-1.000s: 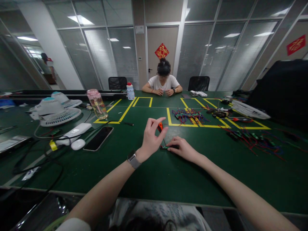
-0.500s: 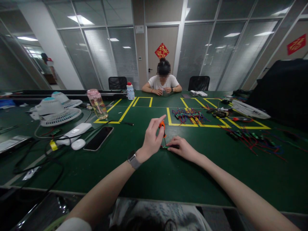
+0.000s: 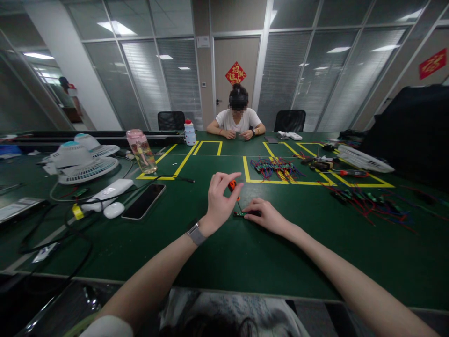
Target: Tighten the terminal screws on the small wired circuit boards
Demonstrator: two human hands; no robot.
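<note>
My left hand (image 3: 219, 201) grips the orange handle of a small screwdriver (image 3: 232, 186), held upright with its thin shaft pointing down onto a small green circuit board (image 3: 240, 214) on the green table (image 3: 217, 252). My right hand (image 3: 268, 216) lies flat on the table and pins the board's right end with its fingertips. A watch sits on my left wrist.
A black phone (image 3: 143, 201), a white mouse (image 3: 113, 210), two white fans (image 3: 82, 161) and a pink bottle (image 3: 142, 151) lie to the left. Piles of boards with red and blue wires (image 3: 277, 168) lie in yellow-taped boxes and at right (image 3: 368, 201). Another person (image 3: 238, 122) sits opposite.
My left fingers have shifted around the screwdriver handle, turning it in place. The right hand and the board stay where they were.
</note>
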